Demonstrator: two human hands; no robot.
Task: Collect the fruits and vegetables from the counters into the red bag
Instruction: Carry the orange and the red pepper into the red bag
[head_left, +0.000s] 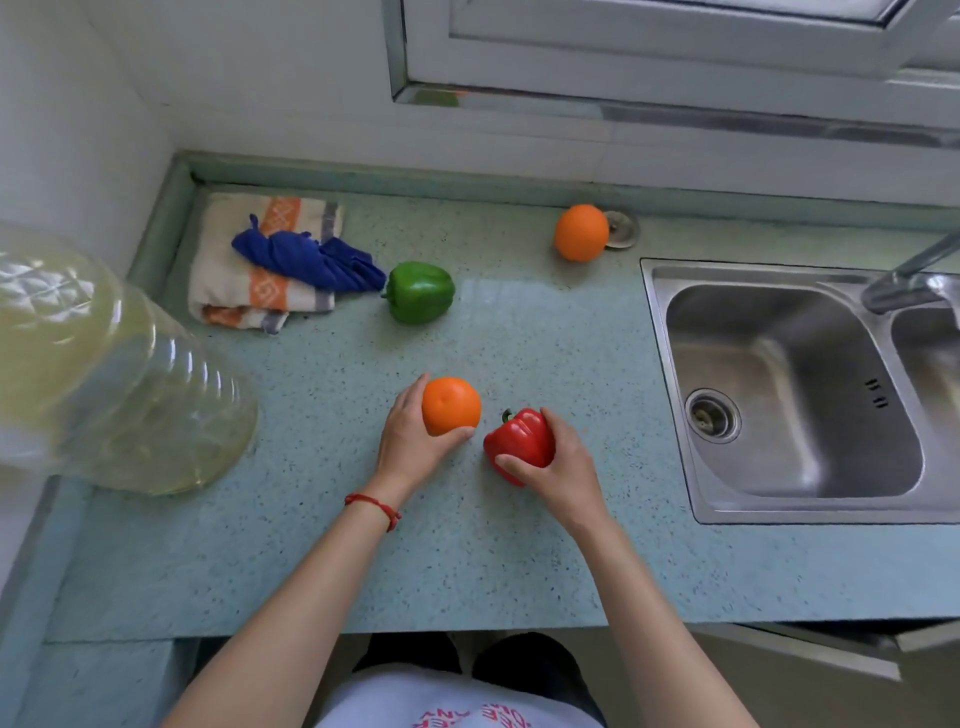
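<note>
While gripping from the near edge of the speckled counter (322, 545): left hand (410, 441) wrapped around an orange (451, 405), right hand (561, 467) clamped on a red pepper (519, 441), the two side by side just above the surface. Farther back, a green pepper (420, 292) beside a blue cloth (311, 260) on a folded towel (244, 280). Farthest, a second orange (581, 233) near the wall, left of the sink (779, 374).
</note>
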